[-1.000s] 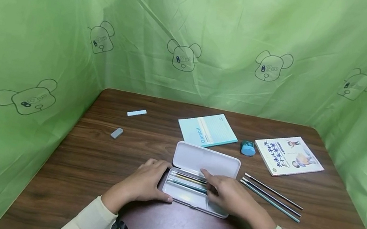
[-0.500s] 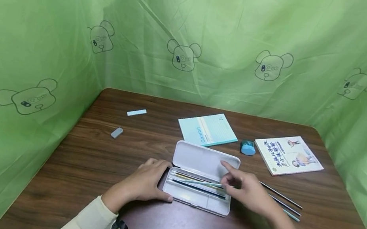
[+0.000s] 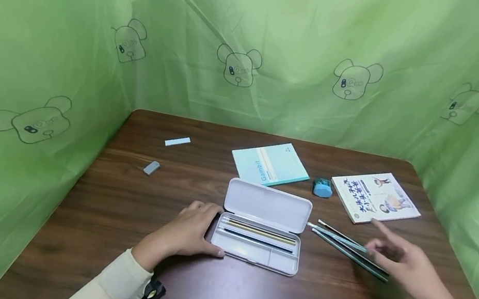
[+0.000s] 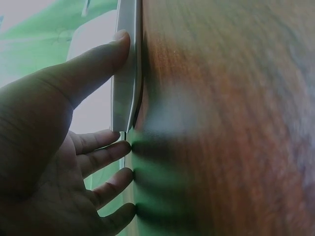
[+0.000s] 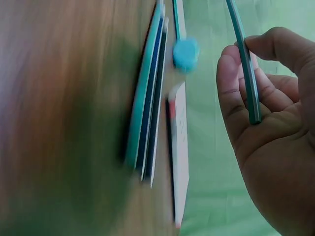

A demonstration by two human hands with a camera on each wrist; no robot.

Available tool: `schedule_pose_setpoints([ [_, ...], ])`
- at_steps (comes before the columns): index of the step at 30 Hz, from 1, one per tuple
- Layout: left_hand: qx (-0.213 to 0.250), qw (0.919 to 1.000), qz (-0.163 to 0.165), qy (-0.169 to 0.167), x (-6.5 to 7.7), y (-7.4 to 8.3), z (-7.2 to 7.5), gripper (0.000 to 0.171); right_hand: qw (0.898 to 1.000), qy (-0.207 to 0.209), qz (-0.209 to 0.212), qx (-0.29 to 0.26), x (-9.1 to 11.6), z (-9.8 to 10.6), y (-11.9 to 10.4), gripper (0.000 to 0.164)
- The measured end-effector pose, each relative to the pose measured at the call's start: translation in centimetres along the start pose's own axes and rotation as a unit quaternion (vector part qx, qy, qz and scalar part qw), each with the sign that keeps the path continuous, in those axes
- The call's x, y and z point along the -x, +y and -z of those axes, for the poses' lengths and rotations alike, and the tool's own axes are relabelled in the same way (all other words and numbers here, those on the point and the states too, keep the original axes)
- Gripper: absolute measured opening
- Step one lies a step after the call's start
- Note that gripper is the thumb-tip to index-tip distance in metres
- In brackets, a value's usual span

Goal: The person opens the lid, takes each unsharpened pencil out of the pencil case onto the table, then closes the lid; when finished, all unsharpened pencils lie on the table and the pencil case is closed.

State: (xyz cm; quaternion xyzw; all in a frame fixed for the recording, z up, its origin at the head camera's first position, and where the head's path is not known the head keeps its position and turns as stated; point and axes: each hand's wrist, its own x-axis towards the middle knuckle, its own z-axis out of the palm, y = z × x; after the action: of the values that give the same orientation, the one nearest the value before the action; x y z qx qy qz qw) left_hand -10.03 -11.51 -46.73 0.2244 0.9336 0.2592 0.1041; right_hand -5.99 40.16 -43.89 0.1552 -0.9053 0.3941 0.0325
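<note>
In the head view, a white pencil case (image 3: 246, 253) lies with its lid raised and several pencils (image 3: 260, 232) inside, gold and dark ones. My left hand (image 3: 189, 230) holds its left end, the thumb along the front edge and the fingers spread by the left side. The left wrist view shows that thumb against the wall of the case (image 4: 129, 73). My right hand (image 3: 405, 262) pinches a teal pencil (image 5: 246, 66) between thumb and fingers, the index finger extended. The held pencil is over three loose pencils (image 3: 360, 260) on the table, right of the case.
Behind the case lies a light blue notebook (image 3: 270, 164), with a blue sharpener (image 3: 323, 188) to its right. A white book (image 3: 375, 198) lies farther right. An eraser (image 3: 151, 168) and a pale strip (image 3: 177, 142) lie at left. Green curtains surround the brown table (image 3: 178, 296).
My right hand has lifted the teal pencil out of the case and carried it right, over the loose pencils. The left hand has stayed at the case. The head view has tilted slightly.
</note>
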Motion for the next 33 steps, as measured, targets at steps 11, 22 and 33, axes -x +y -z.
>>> schedule_pose_setpoints([
  [11,-0.004,1.0,-0.001,0.002,0.0,0.0,0.4,0.089,0.993,0.043,-0.052,0.099,2.5,0.3,4.0,0.075],
  [22,-0.004,1.0,-0.004,0.0,0.0,0.2,0.2,0.089,0.989,0.055,-0.026,0.138,1.4,-1.1,3.6,0.068],
  [33,-0.005,1.0,-0.003,0.0,-0.1,0.2,0.3,0.091,0.989,0.056,-0.015,0.136,0.7,-1.0,2.8,0.073],
])
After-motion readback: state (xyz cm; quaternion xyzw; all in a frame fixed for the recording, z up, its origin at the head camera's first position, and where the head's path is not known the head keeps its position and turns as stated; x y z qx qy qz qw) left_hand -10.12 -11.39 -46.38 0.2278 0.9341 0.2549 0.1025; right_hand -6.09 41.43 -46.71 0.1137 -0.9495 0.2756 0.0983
